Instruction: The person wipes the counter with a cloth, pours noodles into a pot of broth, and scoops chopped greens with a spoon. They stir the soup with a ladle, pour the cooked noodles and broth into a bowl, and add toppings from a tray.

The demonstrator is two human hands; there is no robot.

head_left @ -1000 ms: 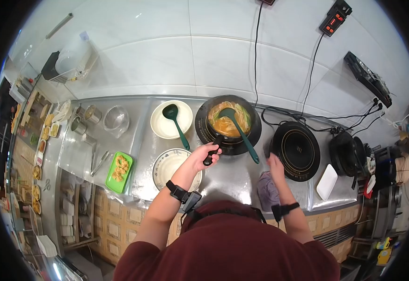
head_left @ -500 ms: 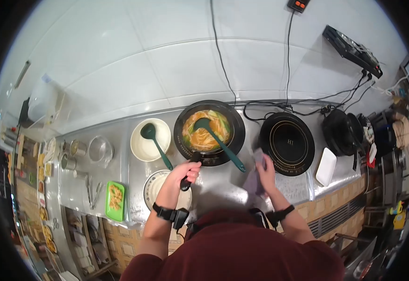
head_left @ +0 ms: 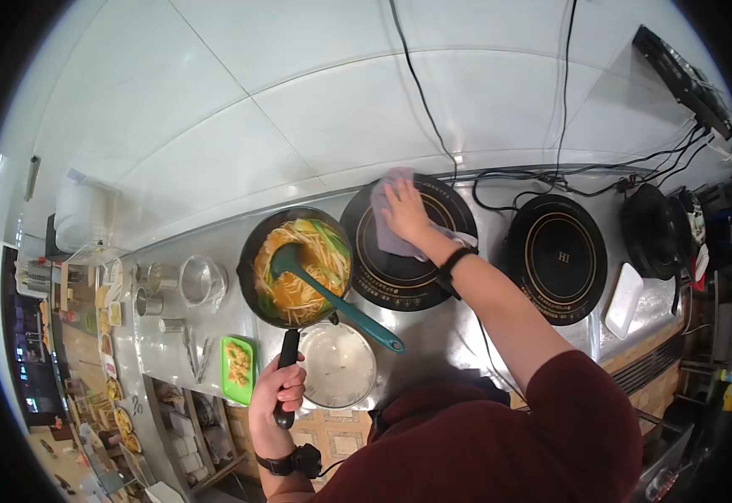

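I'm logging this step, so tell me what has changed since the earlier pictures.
The left hand has moved the pan leftward off the left hot plate. The right hand has brought the purple cloth from the counter's front onto that hot plate and lies on it there. Unchanged: the left hand's grip on the pan's handle, the green ladle in the pan.

The left hand point(head_left: 279, 391) has swung the pan point(head_left: 244, 268) leftward off its burner point(head_left: 404, 281) (the farther white bowl is now hidden behind it), and the right hand point(head_left: 407, 211) has brought the purple cloth point(head_left: 393, 241) onto that bared burner.
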